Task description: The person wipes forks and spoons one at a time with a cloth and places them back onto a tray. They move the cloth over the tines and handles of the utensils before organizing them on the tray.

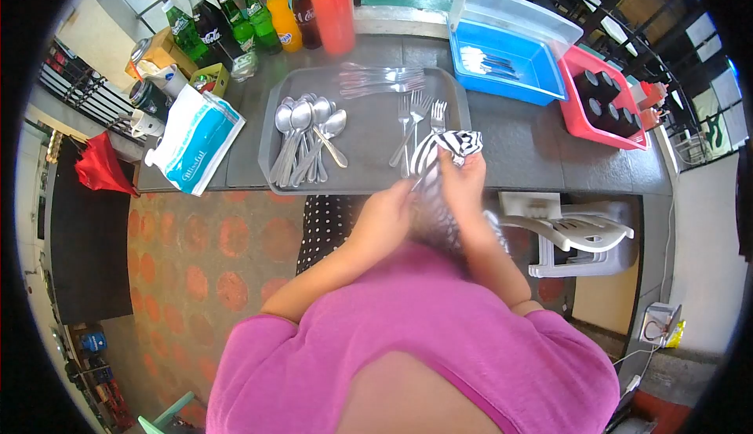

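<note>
My right hand [464, 179] is closed on a black-and-white striped cloth [447, 144] at the front right of a grey tray [369, 140]. My left hand [386, 213] pinches a thin metal handle just left of the cloth. It seems to belong to the fork [438, 114] whose tines show above the cloth; the middle is hidden. Beside it on the tray lie a few more forks [404, 116]. A pile of spoons [302, 132] covers the tray's left side. Along the far edge lies a row of forks [382, 81].
Left of the tray lies a white-and-teal pack [202, 145]. Soda bottles [255, 22] and an orange-red container [331, 10] stand behind it. At right are a blue box [510, 61] with a clear lid and a pink basket [584, 116]. White plastic chairs [580, 230] sit below the table edge.
</note>
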Demonstrator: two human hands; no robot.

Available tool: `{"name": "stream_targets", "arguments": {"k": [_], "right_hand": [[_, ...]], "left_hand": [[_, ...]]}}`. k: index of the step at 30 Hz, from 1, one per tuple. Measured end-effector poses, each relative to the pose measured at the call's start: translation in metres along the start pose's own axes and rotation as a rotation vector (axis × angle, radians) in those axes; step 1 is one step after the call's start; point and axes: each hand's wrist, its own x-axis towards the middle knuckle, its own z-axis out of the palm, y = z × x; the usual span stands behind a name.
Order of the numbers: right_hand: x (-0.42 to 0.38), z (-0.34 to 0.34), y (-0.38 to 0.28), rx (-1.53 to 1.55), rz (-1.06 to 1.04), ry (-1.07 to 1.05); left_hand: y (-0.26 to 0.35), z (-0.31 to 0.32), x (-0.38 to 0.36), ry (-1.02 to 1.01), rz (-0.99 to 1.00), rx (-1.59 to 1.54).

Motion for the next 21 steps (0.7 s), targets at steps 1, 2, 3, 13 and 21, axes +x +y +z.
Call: {"name": "stream_targets", "arguments": {"k": [1,2,3,13,21], "right_hand": [[0.001,0.000,0.006,0.003,-0.025,0.029],[0.002,0.000,0.009,0.007,-0.049,0.058],[0.003,0.001,0.011,0.009,-0.050,0.056],[0.015,0.009,0.011,0.429,0.718,0.191],[-0.006,0.025,0.018,0.721,0.878,-0.157]], "left_hand": [[0.000,0.000,0.000,-0.014,-0.011,-0.003],[0.001,-0.001,0.000,-0.013,-0.011,-0.002],[0.001,-0.001,0.000,-0.011,-0.012,-0.003],[-0.013,-0.006,-0.006,0.064,-0.028,-0.065],[-0.018,-0.019,-0.004,0.178,-0.170,-0.404]]}}
